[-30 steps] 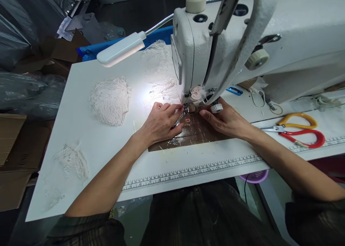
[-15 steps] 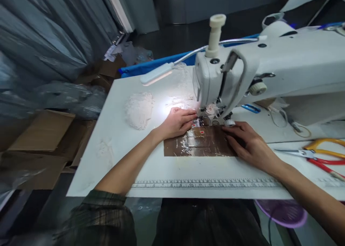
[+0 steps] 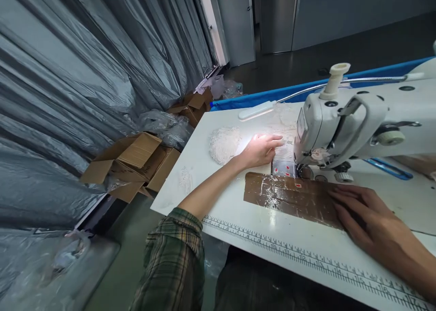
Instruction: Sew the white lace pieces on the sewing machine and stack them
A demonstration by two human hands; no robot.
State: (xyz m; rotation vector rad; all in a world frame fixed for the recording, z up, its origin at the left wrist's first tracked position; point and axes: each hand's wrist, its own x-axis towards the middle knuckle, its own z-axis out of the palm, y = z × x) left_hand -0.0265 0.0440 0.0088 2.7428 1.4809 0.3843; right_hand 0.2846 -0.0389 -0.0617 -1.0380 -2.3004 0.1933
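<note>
Fingers [image 3: 276, 142] of your left hand [image 3: 260, 150] lie stretched out nearly flat, loosely open, their tips on a strip of white lace [image 3: 284, 143] in the lamp's bright patch — pressing down on it rather than pinching it, as far as the view shows. Just beyond those fingertips stands the head of the sewing machine [image 3: 340, 124], and the lace runs from under them toward its foot; the glare hides the strip's edges. Beside your left wrist, on the side away from the machine, sits a small heap of lace [image 3: 223, 145], apart from the hand.

Your right hand [image 3: 369, 218] rests palm down with its fingers [image 3: 344, 196] spread and slack, holding nothing, their tips on the near end of a brown taped patch [image 3: 289, 195] on the table [image 3: 218, 202]. That patch lies between your two hands — its far edge just short of the machine's foot.

Above your left fingers hangs the lamp [image 3: 257, 111] on its bent neck. A printed ruler [image 3: 299, 255] runs along the table edge nearest you, below both hands. Well off to the left of the table, open cartons [image 3: 134, 158] sit on the floor against plastic sheeting [image 3: 78, 74].
</note>
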